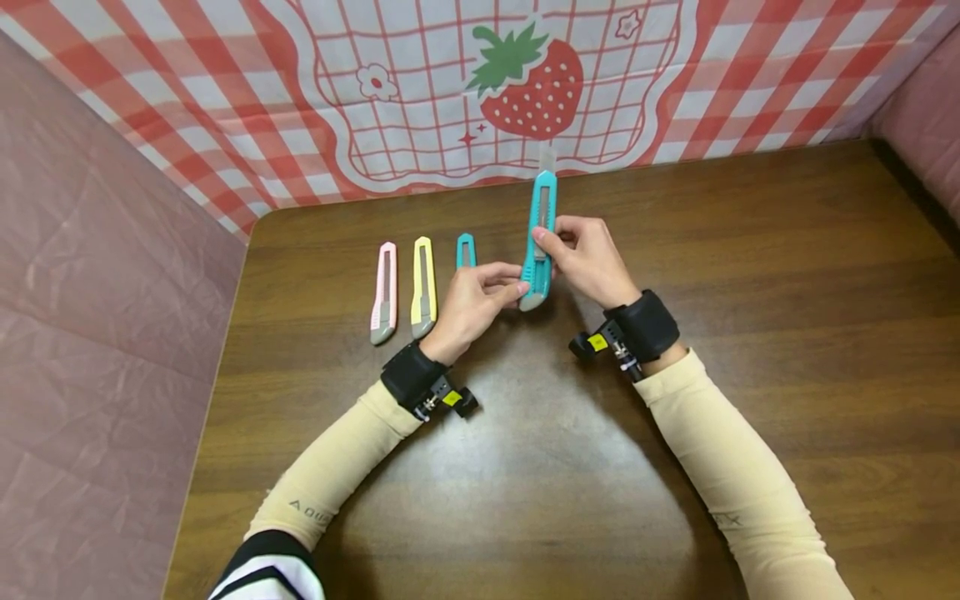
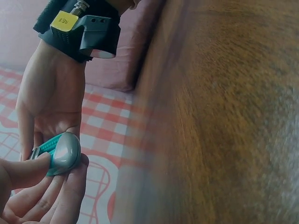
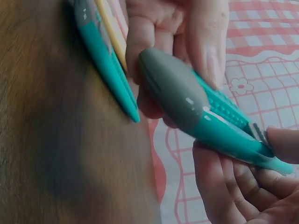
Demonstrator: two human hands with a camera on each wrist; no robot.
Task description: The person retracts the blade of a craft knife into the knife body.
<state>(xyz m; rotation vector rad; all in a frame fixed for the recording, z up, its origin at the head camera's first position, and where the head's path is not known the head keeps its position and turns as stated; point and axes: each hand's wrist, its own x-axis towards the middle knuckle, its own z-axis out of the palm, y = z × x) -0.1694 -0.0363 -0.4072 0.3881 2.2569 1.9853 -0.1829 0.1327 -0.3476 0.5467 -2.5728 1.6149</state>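
A teal utility knife (image 1: 538, 242) is held up over the table, its blade (image 1: 547, 158) out past the far tip. My left hand (image 1: 476, 300) pinches its grey-capped near end between thumb and fingers. On the knife's other side, my right hand (image 1: 596, 260) grips the body, thumb on the slider. The right wrist view shows the grey end cap (image 3: 173, 81) close up, with the slider (image 3: 258, 133) beside the right thumb. A second teal utility knife (image 1: 466, 248) lies on the table, partly hidden behind the left hand.
Left of the hands, a yellow utility knife (image 1: 423, 279) and a pink utility knife (image 1: 385, 287) lie side by side on the wooden table (image 1: 787, 333). A checked cloth with a strawberry print (image 1: 536, 87) hangs along the far edge. Pink fabric (image 1: 97, 333) borders the left side.
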